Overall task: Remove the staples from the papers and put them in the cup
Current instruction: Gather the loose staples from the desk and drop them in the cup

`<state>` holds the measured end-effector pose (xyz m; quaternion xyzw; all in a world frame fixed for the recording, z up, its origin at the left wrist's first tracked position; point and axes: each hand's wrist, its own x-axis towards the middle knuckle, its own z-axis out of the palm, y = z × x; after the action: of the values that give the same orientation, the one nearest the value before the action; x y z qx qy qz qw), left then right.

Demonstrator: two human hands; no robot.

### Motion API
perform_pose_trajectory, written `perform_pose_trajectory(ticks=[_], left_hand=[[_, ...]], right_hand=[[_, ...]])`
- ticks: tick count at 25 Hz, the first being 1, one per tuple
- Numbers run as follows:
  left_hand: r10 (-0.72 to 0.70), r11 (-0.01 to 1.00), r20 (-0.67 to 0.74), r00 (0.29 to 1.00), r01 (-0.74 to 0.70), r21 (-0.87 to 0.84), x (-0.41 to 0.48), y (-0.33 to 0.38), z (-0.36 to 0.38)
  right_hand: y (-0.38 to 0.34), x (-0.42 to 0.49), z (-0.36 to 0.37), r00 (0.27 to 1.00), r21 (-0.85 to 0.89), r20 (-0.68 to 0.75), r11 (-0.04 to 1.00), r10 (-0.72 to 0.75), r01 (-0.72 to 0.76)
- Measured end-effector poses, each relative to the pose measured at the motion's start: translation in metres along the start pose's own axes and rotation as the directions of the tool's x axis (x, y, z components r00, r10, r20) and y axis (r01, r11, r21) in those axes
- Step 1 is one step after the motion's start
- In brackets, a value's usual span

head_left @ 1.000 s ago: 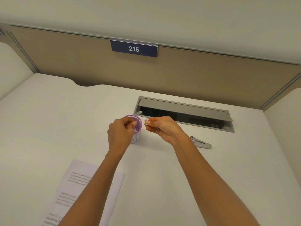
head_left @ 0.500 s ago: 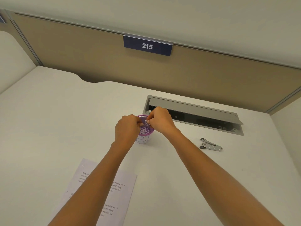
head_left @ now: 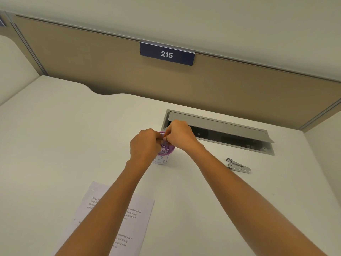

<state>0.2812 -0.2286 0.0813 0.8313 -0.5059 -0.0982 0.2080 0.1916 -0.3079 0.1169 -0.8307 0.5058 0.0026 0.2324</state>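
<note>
Head view. The left hand (head_left: 144, 145) and right hand (head_left: 181, 135) meet directly above the cup (head_left: 160, 160), both with fingers curled and their tips pressed together over the rim. Whether a staple lies between those tips cannot be determined, as it would be too small to resolve. Neither hand touches the papers (head_left: 142, 207) or the chrome staple tool (head_left: 238, 166).

Location: the cup stands upright on the desk (head_left: 55, 130) near mid-frame. The papers lie flat at 7 o'clock from it, well apart and partly hidden under the left forearm. The staple tool lies at 4 o'clock from the cup, unattended. An open cable hatch (head_left: 217, 126) sits at 2 o'clock, and a plate numbered 215 (head_left: 167, 54) at 12 o'clock on the partition.

Assessment: the step in hand appears to be the drop, with a pulled staple being worked loose from the fingertips into the cup. The next move calls for parting the fingertips squarely over the opening so nothing falls onto the desk, then returning to the papers and the tool.

Condition: the cup has a white outer wall with a purple line marking and a purple interior. Small pale specks lie inside, likely staples already collected. The printed sheets show no staple at this resolution.
</note>
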Motion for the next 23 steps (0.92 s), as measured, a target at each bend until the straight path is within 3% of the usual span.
perform_pose_trajectory(ticks=[10, 17, 23], left_hand=[[0.048, 0.996, 0.05, 0.998, -0.045, -0.073, 0.003, -0.001, 0.004], [0.051, 0.997, 0.009, 0.999, -0.05, -0.053, 0.002, -0.003, 0.003], [0.035, 0.998, -0.009, 0.999, -0.036, -0.051, -0.001, -0.003, 0.001]], right_hand=[[0.008, 0.0, -0.001, 0.99, -0.043, 0.108, 0.995, -0.085, 0.09], [0.001, 0.003, 0.008, 0.999, -0.07, -0.011, 0.996, -0.053, 0.052], [0.001, 0.003, 0.01, 0.999, -0.042, -0.002, 0.998, -0.038, 0.038]])
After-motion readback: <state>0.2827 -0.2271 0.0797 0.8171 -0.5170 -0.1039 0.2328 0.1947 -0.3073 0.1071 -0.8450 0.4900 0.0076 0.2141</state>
